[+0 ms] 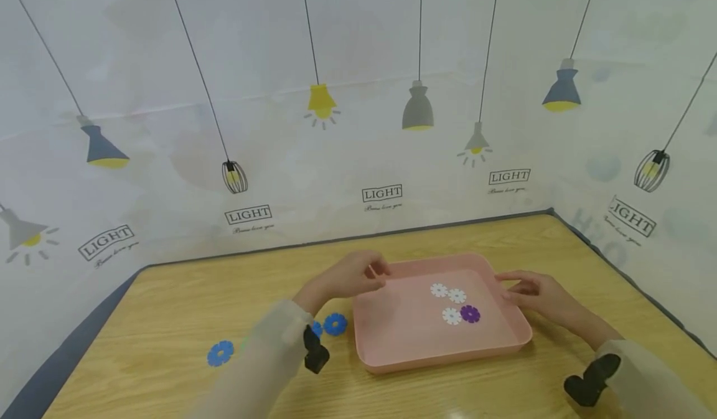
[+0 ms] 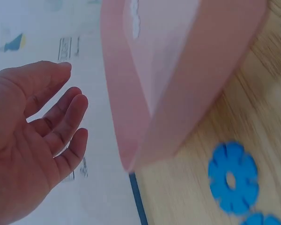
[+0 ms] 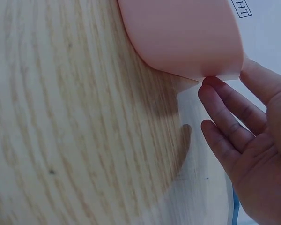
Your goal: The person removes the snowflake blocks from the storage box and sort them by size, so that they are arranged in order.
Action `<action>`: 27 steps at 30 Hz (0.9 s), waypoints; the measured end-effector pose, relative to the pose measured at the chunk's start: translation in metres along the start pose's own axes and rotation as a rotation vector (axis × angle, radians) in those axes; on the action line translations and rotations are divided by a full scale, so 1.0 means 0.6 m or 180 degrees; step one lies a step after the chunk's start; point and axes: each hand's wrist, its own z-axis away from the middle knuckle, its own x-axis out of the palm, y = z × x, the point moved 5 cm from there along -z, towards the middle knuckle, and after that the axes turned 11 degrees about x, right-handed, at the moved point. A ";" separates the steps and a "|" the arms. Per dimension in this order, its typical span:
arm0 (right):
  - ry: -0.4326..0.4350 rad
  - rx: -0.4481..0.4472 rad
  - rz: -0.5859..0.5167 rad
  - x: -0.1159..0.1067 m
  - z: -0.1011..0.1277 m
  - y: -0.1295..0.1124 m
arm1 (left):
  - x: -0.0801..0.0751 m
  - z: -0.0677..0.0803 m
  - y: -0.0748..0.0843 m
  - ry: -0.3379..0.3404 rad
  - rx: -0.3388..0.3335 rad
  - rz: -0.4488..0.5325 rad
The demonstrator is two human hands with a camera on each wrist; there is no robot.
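Wooden table (image 1: 162, 307), left hand (image 1: 353, 274) loose, right hand (image 1: 542, 293) seemingly pinching shallow, round-cornered pink tray (image 1: 406, 325)

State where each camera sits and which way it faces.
Head: on the head, facing forward and down at the tray, table and wall; left hand, right hand and sleeves show.
Left wrist: on that wrist, facing the tray and blue discs; left hand shows.
Right wrist: on that wrist, facing the tray and table; right hand shows.
Head and left wrist share blue discs.
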 end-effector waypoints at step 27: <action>0.0005 0.0039 0.0000 -0.001 0.002 -0.003 | 0.133 -0.150 0.024 -0.1032 0.0150 0.0484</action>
